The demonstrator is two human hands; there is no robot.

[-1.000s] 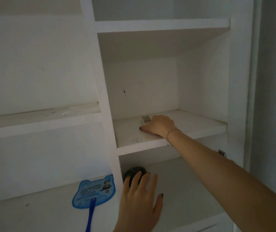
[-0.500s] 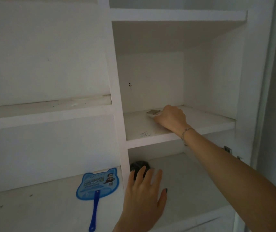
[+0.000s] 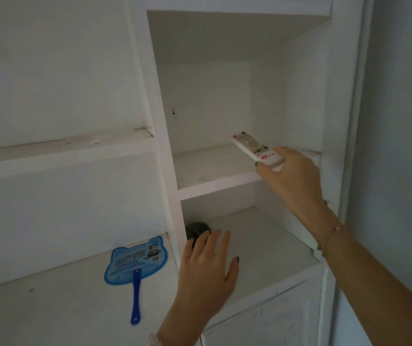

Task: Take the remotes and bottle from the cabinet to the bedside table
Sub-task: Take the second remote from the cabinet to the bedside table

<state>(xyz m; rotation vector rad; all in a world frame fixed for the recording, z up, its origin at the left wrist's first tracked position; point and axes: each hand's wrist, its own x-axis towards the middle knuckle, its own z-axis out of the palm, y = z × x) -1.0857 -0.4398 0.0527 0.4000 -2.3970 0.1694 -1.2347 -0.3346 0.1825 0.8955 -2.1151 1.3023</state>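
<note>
A: Where is the remote (image 3: 256, 149)?
B: In the right hand (image 3: 292, 178). The fingers curl round its near end. It sticks up over the front right edge of the top shelf (image 3: 212, 168) in the cabinet (image 3: 160, 121).
A: And the left hand (image 3: 207, 265)?
B: Its fingers are straight and a bit spread. It holds nothing. It is over the front of the low shelf (image 3: 262, 245). I can't tell if it touches.
A: What is past it?
B: A dark round thing (image 3: 196, 229) by the left wall. I can't tell what it is. A blue fan (image 3: 136, 257) lies flat on the next shelf, near its right edge.
</note>
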